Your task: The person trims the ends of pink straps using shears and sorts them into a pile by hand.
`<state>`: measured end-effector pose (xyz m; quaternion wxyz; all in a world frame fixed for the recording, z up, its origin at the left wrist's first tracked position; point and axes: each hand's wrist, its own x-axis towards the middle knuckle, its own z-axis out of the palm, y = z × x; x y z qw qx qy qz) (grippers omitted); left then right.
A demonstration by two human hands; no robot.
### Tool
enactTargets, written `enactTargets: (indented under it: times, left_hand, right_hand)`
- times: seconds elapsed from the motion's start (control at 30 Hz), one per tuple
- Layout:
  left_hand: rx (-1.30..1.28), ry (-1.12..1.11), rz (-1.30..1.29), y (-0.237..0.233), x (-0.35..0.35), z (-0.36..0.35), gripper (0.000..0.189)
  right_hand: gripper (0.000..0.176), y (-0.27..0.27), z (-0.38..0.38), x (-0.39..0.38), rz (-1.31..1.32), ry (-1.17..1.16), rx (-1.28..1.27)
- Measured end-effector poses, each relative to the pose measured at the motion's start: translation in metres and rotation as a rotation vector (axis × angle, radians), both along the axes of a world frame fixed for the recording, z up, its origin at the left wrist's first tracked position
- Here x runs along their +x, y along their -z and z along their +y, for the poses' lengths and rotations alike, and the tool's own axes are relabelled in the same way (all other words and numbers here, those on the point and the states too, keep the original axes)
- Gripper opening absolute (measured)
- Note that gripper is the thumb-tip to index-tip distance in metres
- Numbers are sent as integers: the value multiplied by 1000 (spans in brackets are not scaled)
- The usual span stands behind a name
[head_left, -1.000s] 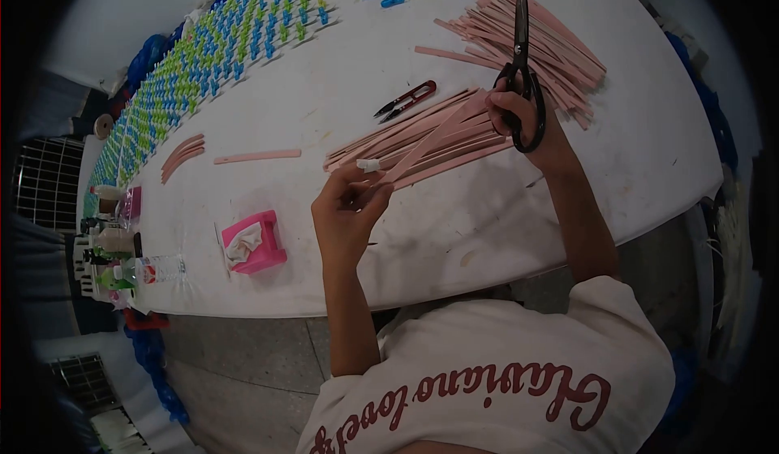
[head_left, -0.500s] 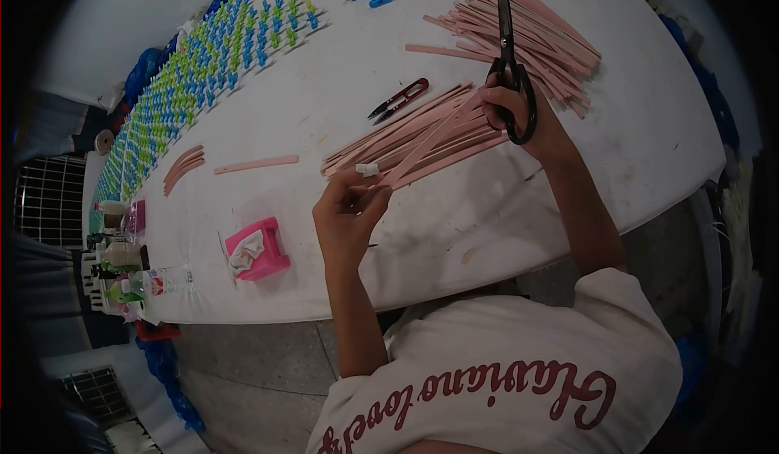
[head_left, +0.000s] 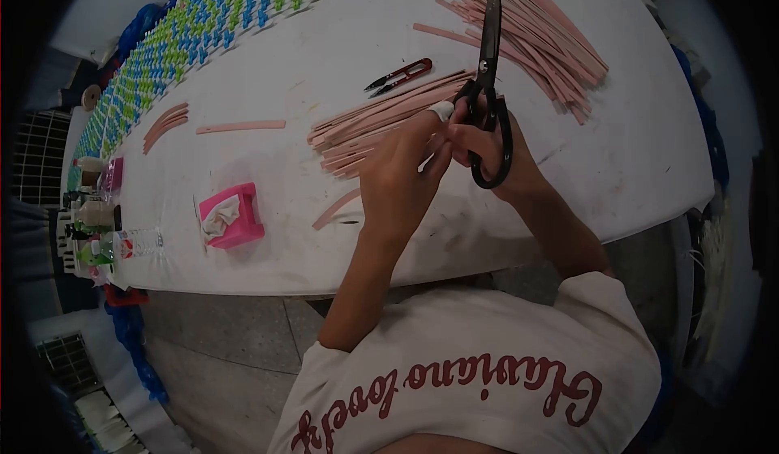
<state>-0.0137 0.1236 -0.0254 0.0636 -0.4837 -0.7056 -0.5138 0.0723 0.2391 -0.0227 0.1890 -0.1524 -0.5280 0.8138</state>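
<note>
Tabletop (head_left: 617, 154), white and scuffed, carries it all: rows of blue and green clips (head_left: 162, 56) along the far left, a loose pile of pink strips (head_left: 552, 44) far right, and a flatter bundle of pink strips (head_left: 365, 125) just under my hands. My right hand (head_left: 519, 170) has its grip closed through the loops of the black scissors (head_left: 489, 56), blades shut and pointing away. My left hand (head_left: 402, 178) meets it at the bundle's end. Whether that grip pinches a strip I cannot tell. For a clean cut, I judge one strip should be drawn taut, free of the bundle and clear of my taped fingertip (head_left: 442, 111). Red thread snips (head_left: 399, 77) lie just beyond.
</note>
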Motion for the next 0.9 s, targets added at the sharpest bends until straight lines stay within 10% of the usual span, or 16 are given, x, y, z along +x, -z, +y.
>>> enactTargets:
  times: [0.9]
  left_hand:
    - [-27, -15, 235, -2, -6, -3, 28]
  right_hand:
    - [14, -6, 8, -2, -125, -14, 138]
